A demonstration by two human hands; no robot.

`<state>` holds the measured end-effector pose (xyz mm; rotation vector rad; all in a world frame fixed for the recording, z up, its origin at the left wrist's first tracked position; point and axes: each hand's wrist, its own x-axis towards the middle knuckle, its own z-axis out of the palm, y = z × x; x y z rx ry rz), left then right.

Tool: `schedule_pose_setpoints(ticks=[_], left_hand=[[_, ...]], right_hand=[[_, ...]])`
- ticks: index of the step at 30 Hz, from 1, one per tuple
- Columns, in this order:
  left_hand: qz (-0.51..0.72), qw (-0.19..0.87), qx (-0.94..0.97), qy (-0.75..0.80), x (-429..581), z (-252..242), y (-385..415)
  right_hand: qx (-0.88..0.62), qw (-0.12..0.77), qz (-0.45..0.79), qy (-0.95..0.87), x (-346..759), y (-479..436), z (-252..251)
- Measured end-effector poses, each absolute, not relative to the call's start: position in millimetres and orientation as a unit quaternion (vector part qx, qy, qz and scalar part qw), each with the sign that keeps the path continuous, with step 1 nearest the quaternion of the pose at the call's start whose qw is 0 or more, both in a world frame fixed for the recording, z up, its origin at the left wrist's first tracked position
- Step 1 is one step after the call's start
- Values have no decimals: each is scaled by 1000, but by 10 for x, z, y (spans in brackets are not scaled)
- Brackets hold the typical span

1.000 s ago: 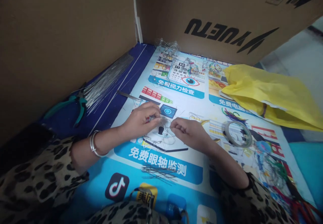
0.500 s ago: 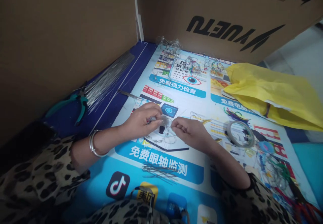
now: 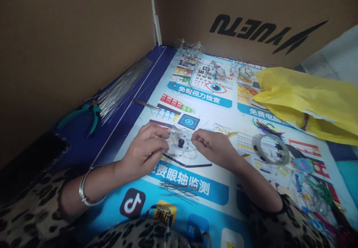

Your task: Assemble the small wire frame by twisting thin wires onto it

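Between my hands is a thin, silvery wire piece (image 3: 182, 154) with loose loops and small bead-like bits along it. My left hand (image 3: 147, 149), a bangle on its wrist, pinches the left side of this wire piece between thumb and fingers. On the other side my right hand (image 3: 214, 146) is closed, thumb against curled forefinger, on a thin strand of the wire; the very tip of the grip is too small to make out. Close in front of me lies a small bundle of short dark wires (image 3: 179, 190).
Teal-handled pliers (image 3: 93, 119) and long straight wires (image 3: 123, 87) lie at left, near tweezers (image 3: 145, 103). A tape roll (image 3: 272, 150), a yellow bag (image 3: 310, 102) and coloured wires (image 3: 319, 192) lie at right. Cardboard walls (image 3: 84, 28) stand behind.
My left hand has moved left and toward me, turning so the fingers face the wire piece more from the side. My right hand stays nearly in place. The view has shifted slightly.
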<state>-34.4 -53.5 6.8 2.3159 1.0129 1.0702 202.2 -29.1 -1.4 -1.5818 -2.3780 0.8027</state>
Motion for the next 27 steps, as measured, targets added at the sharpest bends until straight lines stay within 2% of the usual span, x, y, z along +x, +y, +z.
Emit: schedule_pose_setpoints(ticks=[10,17,22,27], left_hand=[[318,212,859,340,-448,20,-742],[203,156,924,285,-387,-10,-741],[188,149,930,277,-366,-23,-733],[196,156,928,277,-360,-4,-732]], right_hand=[[-532,96,276,-795,2013,-287,-13],[-527,97,295,-791,2007,-287,40],[-479,107,309,-815,2036,-261,63],[-440,108,263,-852,2049,-242,42]])
